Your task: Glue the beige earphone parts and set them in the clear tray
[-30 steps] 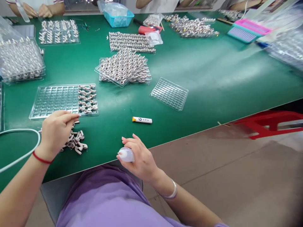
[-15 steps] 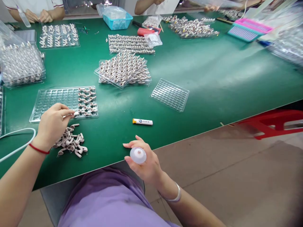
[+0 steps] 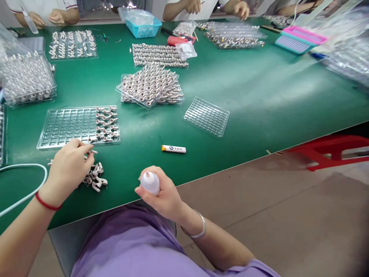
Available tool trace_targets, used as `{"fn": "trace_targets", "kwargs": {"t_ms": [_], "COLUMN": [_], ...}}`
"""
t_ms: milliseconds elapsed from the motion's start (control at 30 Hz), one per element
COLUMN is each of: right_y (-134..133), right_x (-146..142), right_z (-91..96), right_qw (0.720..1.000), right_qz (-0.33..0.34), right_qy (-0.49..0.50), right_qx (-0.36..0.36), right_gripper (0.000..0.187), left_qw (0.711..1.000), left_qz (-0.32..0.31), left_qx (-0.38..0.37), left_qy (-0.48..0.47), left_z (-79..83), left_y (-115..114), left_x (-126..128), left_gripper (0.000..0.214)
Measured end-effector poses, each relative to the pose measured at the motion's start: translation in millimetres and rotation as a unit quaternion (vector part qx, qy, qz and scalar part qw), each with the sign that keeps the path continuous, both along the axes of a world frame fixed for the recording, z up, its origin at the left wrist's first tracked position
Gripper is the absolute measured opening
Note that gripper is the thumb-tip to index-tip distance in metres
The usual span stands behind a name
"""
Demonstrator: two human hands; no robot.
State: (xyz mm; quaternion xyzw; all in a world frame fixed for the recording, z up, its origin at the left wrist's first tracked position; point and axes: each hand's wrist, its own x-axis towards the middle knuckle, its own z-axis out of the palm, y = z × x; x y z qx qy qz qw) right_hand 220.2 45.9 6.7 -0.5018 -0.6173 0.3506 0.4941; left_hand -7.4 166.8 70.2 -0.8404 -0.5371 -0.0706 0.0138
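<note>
My left hand [image 3: 69, 163], with a red cord at the wrist, is closed over a pile of white earbud shells [image 3: 96, 179]. One earbud shell [image 3: 93, 151] sticks out between its thumb and fingertips. Part of the pile is hidden under the hand. Just behind lies a clear plastic tray [image 3: 66, 125], its right-hand columns filled with earbud shells [image 3: 106, 121]. In front of my body, my right hand [image 3: 165, 196] is wrapped round a translucent squeeze bottle [image 3: 150, 183], its pale tip pointing up toward me.
A white lighter [image 3: 173, 149] and a bare clear tray [image 3: 206, 116] lie right of centre. Stacked filled trays [image 3: 150, 86] stand behind. A white cable [image 3: 25, 200] curves in at left. Co-workers' hands [image 3: 192, 5] show across the table. A red stool [image 3: 337, 152] stands at right.
My left hand has moved from the tray's front edge down to the pile; an added shell lies in the tray. My right hand has shifted left and closed more round the bottle, now tilted differently.
</note>
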Motion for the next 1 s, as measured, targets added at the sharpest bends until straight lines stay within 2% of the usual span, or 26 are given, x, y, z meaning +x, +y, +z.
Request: {"fn": "trace_targets", "kwargs": {"t_ms": [67, 167, 300, 400, 567, 700, 767, 867, 1000], "right_y": [1, -1, -6, -9, -11, -10, -9, -10, -14], "right_x": [-4, -11, -28, -43, -53, -47, -42, -33, -23], "right_z": [2.7, 6.4, 6.3, 2.5, -0.6, 1.4, 2.6, 2.3, -3.4], "right_qw": [0.998, 0.988, 0.980, 0.980, 0.984, 0.982, 0.981, 0.984, 0.993], "right_qz": [0.032, 0.095, 0.134, 0.125, 0.125, 0.147, 0.158, 0.158, 0.115], "right_qy": [0.038, 0.082, 0.120, 0.142, 0.121, 0.109, 0.092, 0.058, -0.004], "right_qx": [-0.045, -0.093, -0.085, -0.059, -0.032, -0.048, -0.061, -0.066, 0.006], "right_gripper": [0.035, 0.042, 0.042, 0.047, 0.039, 0.040, 0.044, 0.046, 0.045], "left_qw": [0.996, 0.979, 0.964, 0.956, 0.941, 0.933, 0.941, 0.965, 0.979], "left_qz": [-0.014, -0.027, -0.002, -0.026, -0.082, -0.096, -0.084, -0.067, -0.066], "left_qx": [0.016, -0.017, -0.039, -0.049, -0.071, -0.116, -0.091, 0.003, 0.080], "left_qy": [-0.083, -0.201, -0.265, -0.287, -0.320, -0.326, -0.315, -0.255, -0.177], "left_z": [4.5, 5.9, -5.5, -15.2, -18.8, -18.7, -22.3, -32.8, -48.3], "left_y": [-18, -55, -102, -123, -134, -135, -136, -138, -141], "left_x": [-3, -10, -14, -11, -9, -11, -13, -19, -29], "left_gripper": [0.030, 0.019, 0.013, 0.012, 0.020, 0.024, 0.021, 0.023, 0.032]}}
